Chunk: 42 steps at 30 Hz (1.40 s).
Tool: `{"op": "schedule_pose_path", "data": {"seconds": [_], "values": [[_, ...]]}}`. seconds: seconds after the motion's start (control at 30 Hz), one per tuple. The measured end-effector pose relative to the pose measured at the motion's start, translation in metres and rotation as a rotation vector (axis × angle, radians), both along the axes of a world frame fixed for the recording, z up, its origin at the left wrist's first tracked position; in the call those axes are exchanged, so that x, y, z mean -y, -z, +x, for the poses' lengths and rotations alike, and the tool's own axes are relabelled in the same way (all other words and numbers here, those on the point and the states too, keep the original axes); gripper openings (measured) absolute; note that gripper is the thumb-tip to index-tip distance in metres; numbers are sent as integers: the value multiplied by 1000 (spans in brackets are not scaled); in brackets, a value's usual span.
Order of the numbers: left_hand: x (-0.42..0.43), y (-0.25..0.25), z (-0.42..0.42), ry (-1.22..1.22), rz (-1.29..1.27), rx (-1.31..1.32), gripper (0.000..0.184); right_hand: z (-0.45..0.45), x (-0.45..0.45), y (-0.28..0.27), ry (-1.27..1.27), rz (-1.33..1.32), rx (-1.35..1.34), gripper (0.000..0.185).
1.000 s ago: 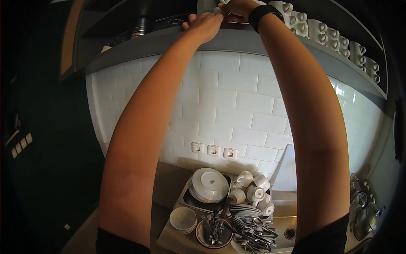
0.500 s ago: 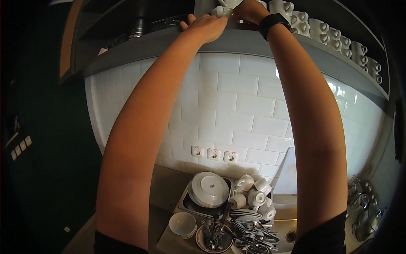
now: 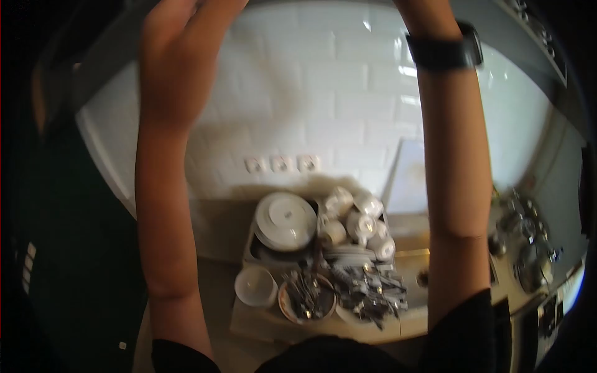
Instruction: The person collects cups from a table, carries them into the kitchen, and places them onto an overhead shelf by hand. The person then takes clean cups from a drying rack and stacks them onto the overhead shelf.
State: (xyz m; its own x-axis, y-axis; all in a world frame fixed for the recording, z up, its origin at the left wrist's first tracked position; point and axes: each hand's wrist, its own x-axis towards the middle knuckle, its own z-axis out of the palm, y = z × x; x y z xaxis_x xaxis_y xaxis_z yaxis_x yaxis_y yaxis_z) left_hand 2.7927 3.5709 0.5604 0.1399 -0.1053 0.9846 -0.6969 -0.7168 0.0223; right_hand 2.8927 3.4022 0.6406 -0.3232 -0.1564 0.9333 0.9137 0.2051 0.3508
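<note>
My left hand (image 3: 180,56) is raised at the upper left, in front of the white tiled wall (image 3: 292,81) and close to the shelf edge. Blur and the top border hide its fingertips, so whether it holds anything does not show. Of my right hand (image 3: 428,15) only the back near the wrist appears at the top edge, above a black watch (image 3: 444,51); its fingers are out of frame. Well below both hands, a stack of white plates (image 3: 287,217) sits beside a pile of white cups (image 3: 360,224).
A white bowl (image 3: 255,286), a bowl of cutlery (image 3: 308,297) and a heap of cutlery (image 3: 370,292) lie on the counter. Three sockets (image 3: 281,163) are on the wall. A white board (image 3: 405,177) leans there; metal pots (image 3: 533,267) stand right.
The view has tipped downward, and the cups on the shelf have mostly left it. My hands have moved apart, the left one away from the shelf toward the left.
</note>
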Motion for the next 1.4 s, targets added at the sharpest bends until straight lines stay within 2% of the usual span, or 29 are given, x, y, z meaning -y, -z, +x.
{"op": "schedule_pose_path", "data": {"seconds": [0.03,0.07,0.1,0.13,0.17,0.2,0.23,0.3,0.33,0.37,0.43,0.5,0.53,0.7,0.9,1.0,1.1,1.13,1.27,1.4], "values": [[21,35,-8,141,-34,-23,21,3,22,30,-47,-157,-46,19],[28,65,-16,69,22,-90,22,6,44,59,-86,-307,-104,19],[37,97,-21,35,10,-186,25,12,56,93,11,-376,-236,18],[35,126,-21,-9,126,-229,26,18,69,127,120,-453,-361,17],[41,153,-20,3,118,-320,25,32,71,174,418,-379,-462,17],[45,180,-19,11,112,-405,24,45,77,206,439,-463,-601,16],[46,207,-15,36,55,-489,22,62,86,236,453,-549,-737,15],[48,259,-10,67,-77,-672,20,114,96,311,400,-552,-883,10],[50,282,-9,66,-146,-758,18,128,104,337,477,-628,-915,11],[52,303,-11,89,-206,-836,18,138,110,360,552,-702,-940,14],[56,335,-16,127,-332,-984,17,164,106,405,528,-673,-1037,12],[64,350,-23,130,-404,-1053,17,185,94,433,518,-765,-1180,21],[67,355,-27,130,-442,-1086,17,198,85,446,512,-815,-1161,25],[70,368,-46,62,-483,-1151,17,248,38,480,601,-1213,-1079,49],[54,371,-69,-68,-648,-1188,20,308,31,488,866,-1350,-1184,60],[45,380,-80,-86,-773,-1198,19,334,45,500,799,-1599,-1297,63],[43,383,-83,-84,-859,-1174,18,312,60,497,561,-1531,-1763,66],[42,387,-83,-93,-858,-1167,18,304,62,496,486,-1451,-1841,69],[45,389,-79,-67,-857,-1153,18,280,62,497,522,-1175,-1880,73],[44,391,-76,-65,-825,-1146,18,297,65,518,503,-1143,-1830,66]]}}
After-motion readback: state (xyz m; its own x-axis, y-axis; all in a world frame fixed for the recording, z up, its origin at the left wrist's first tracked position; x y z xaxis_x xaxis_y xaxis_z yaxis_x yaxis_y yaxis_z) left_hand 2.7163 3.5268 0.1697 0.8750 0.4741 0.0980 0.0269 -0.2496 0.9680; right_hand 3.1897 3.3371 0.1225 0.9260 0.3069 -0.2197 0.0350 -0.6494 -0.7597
